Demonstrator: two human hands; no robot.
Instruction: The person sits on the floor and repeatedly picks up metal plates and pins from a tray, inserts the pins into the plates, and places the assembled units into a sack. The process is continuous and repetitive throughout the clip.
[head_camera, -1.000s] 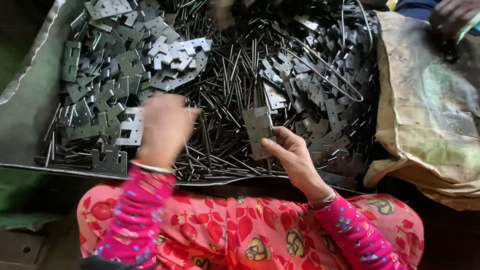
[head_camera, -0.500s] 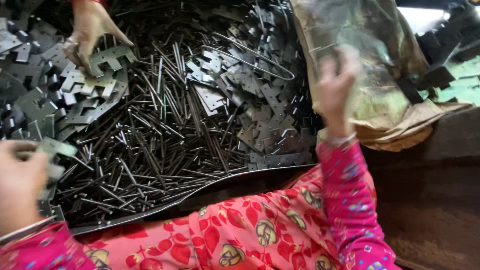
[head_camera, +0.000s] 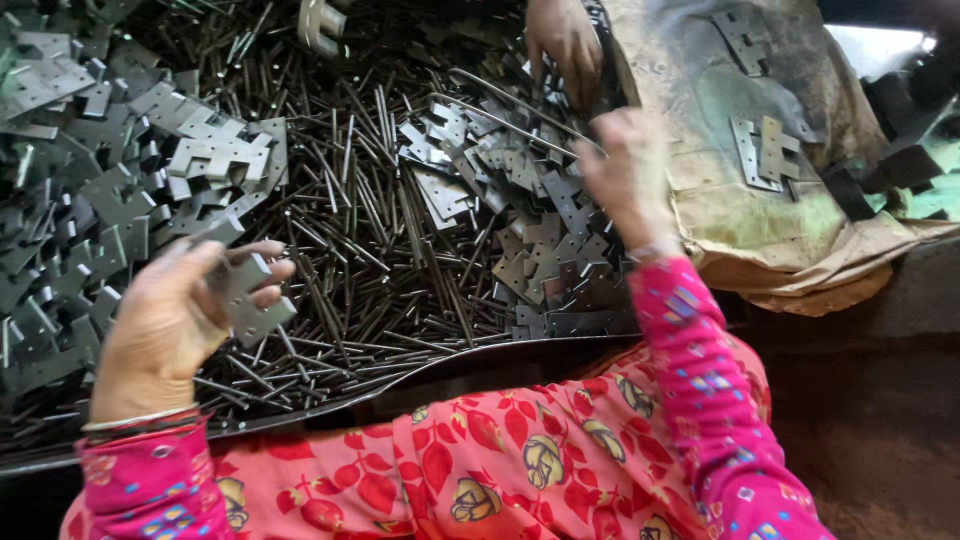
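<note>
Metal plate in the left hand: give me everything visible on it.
The hinge plate is a flat piece of dull grey sheet metal with notched, stepped edges, like the loose plates heaped behind it. The left hand pinches it between thumb and fingers, which cover its left part. It is lifted clear of the dark metal pins below, tilted, its lower right corner jutting out free. No holes or markings can be made out.

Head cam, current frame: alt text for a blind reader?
The person's left hand holds a flat grey notched metal plate over a tray heaped with thin metal pins and similar plates, while the right hand reaches toward a worn brown sack. Another person's hand works opposite.
</note>
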